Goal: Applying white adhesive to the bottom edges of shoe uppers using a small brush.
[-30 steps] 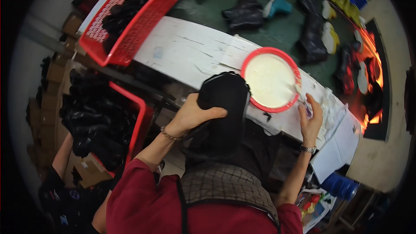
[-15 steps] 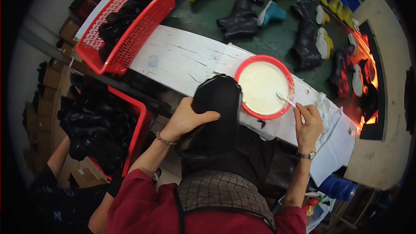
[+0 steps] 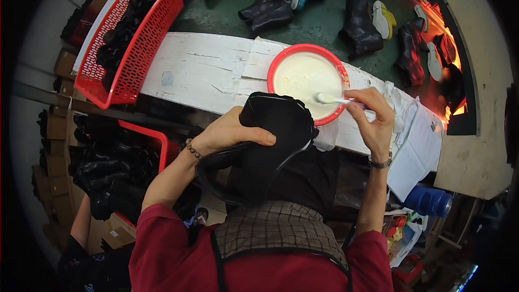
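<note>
My left hand (image 3: 230,132) grips a black boot upper (image 3: 278,157) with the thumb pressed on top. The boot is tilted over my lap, its far end close to the near rim of a red bowl (image 3: 273,65). Thick cream-coloured liquid (image 3: 303,78) fills much of the bowl. Between the thumb and fingers of my right hand (image 3: 373,116) is a small white toothbrush (image 3: 328,98), its head over the liquid at the bowl's right side. Whether the bristles touch the liquid is unclear.
A red basket (image 3: 143,57) of black pieces stands on the white bench (image 3: 197,65). Beyond lies a green belt (image 3: 319,27) with boots and yellow and teal lasts, leading to a glowing heater opening (image 3: 457,65). Another person's arm (image 3: 81,224) is beside black boots (image 3: 108,167) at lower left.
The boot has turned and tilted in my left hand. My right hand has drawn the toothbrush up out of the liquid. The whole view has shifted.
</note>
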### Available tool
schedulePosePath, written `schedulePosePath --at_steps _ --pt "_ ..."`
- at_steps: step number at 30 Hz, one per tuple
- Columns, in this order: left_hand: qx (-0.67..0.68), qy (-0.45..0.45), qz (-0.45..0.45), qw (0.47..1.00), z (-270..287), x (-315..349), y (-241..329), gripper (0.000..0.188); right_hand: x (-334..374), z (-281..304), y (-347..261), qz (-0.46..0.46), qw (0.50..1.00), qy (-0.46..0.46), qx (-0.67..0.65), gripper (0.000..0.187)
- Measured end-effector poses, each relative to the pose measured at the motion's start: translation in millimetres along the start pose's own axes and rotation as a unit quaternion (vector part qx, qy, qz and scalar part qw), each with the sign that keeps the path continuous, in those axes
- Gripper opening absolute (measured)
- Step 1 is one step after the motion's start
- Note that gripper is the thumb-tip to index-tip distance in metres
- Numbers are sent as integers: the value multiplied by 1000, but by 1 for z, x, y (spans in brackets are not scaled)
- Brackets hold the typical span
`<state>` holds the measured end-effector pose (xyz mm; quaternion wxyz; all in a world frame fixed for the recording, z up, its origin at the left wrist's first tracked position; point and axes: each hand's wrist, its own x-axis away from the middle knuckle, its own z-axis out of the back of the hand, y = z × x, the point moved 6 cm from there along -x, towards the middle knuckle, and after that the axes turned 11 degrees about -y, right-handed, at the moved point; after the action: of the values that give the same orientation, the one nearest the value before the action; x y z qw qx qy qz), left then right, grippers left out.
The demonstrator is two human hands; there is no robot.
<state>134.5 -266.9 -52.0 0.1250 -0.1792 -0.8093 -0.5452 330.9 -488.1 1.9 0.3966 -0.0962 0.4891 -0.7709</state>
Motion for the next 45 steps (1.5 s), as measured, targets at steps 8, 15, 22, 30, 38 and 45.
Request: schedulePosePath --at_steps 8,15,22,30,38,45 --pt "0 43 -67 997 -11 20 25 43 -12 -27 -21 149 985 -62 60 17" --pt "-84 173 -161 968 2 30 48 24 2 -38 -16 104 994 10 26 17" --pt "-28 173 -162 971 13 28 53 30 -4 -38 -16 107 994 -11 16 16" --pt "-146 81 -78 983 10 25 40 38 -36 -49 -33 159 985 -57 31 15" --pt "-367 350 -221 833 85 21 108 55 2 5 23 -39 981 53 183 14" --pt "-499 335 -101 793 144 -6 29 143 18 -3 35 -74 960 55 265 12"
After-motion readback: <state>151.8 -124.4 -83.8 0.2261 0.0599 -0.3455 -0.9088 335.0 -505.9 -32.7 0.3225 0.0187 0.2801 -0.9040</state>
